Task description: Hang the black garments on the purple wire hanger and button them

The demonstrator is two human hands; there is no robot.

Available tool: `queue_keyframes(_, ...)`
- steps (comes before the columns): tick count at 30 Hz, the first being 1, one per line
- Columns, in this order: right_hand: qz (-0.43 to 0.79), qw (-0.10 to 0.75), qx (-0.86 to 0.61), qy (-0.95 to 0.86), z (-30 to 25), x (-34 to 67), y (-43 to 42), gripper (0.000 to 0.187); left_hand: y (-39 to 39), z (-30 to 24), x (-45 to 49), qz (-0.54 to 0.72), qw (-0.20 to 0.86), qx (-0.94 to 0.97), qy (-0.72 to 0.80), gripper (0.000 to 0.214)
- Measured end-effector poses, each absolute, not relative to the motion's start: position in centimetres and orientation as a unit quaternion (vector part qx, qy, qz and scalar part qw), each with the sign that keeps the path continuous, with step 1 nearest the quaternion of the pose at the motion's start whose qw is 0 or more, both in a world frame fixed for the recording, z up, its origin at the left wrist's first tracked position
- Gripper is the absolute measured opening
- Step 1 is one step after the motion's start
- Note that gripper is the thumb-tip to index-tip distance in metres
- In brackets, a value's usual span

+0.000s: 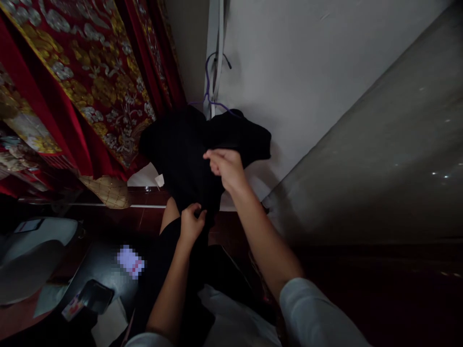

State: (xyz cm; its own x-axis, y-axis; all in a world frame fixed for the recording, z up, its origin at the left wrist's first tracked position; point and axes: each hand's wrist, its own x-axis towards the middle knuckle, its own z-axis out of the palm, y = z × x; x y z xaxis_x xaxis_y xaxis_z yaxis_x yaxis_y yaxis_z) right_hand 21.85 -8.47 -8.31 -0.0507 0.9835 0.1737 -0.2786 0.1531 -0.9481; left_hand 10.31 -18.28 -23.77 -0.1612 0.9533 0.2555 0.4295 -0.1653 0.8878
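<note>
A black short-sleeved garment (181, 149) hangs before me on a purple hanger (207, 89). My left hand (191, 222) is at the garment's lower part, thumb and fingers pinched together on the dark cloth. In front of the garment's middle is my right hand (226, 166), its fingers curled and the index finger pressed towards the thumb. Whatever it may hold is too small or dark to make out. A small white tag (159, 180) shows at the garment's left edge.
Red cloth with gold and silver embroidery (104, 86) hangs at the left. A dark table (104, 255) at lower left bears a lit phone (130, 261) and a dark case-like object (97, 296). A pale wall (289, 58) rises behind; a grey surface (379, 154) slants at the right.
</note>
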Motion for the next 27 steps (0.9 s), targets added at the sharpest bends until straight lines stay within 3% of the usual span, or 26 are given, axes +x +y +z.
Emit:
queue_keyframes(4,0.464,0.62,-0.309,-0.553,-2.4,21.7,-6.9,0.03,-17.3,-23.2,11.4,0.417,0.244,0.628,0.609,0.013)
queue_keyframes(8,0.424,0.618,-0.304,-0.588,-2.7,21.5,-8.3,0.031,-15.6,-17.8,10.9,0.318,0.212,0.716,0.585,0.011)
queue_keyframes(9,0.424,0.617,-0.307,-0.587,-3.2,21.6,-8.5,0.031,-15.1,-15.6,10.4,0.352,0.183,0.727,0.561,0.007)
queue_keyframes(12,0.424,0.614,-0.317,-0.586,-4.2,22.1,-8.6,0.032,-13.1,-8.7,9.1,0.509,0.068,0.718,0.469,0.024)
queue_keyframes(15,0.392,0.626,-0.31,-0.599,-3.9,23.1,-8.1,0.031,-10.6,-3.7,8.7,0.545,0.016,0.737,0.4,0.025)
queue_keyframes(18,0.347,0.636,-0.31,-0.616,-3.6,24.0,-7.0,0.027,-8.8,-1.7,9.7,0.516,-0.003,0.773,0.37,0.023)
queue_keyframes(22,0.299,0.626,-0.358,-0.625,-6.2,24.2,-5.5,0.022,-8.4,-0.1,9.8,0.531,-0.086,0.761,0.362,0.037)
queue_keyframes(25,0.345,0.583,-0.413,-0.609,-10.1,23.7,-6.0,0.021,-8.1,1.0,6.0,0.628,-0.183,0.667,0.356,0.044)
queue_keyframes(27,0.422,0.554,-0.412,-0.587,-12.6,23.4,-7.6,0.018,-7.4,0.0,2.0,0.689,-0.148,0.6,0.379,0.049)
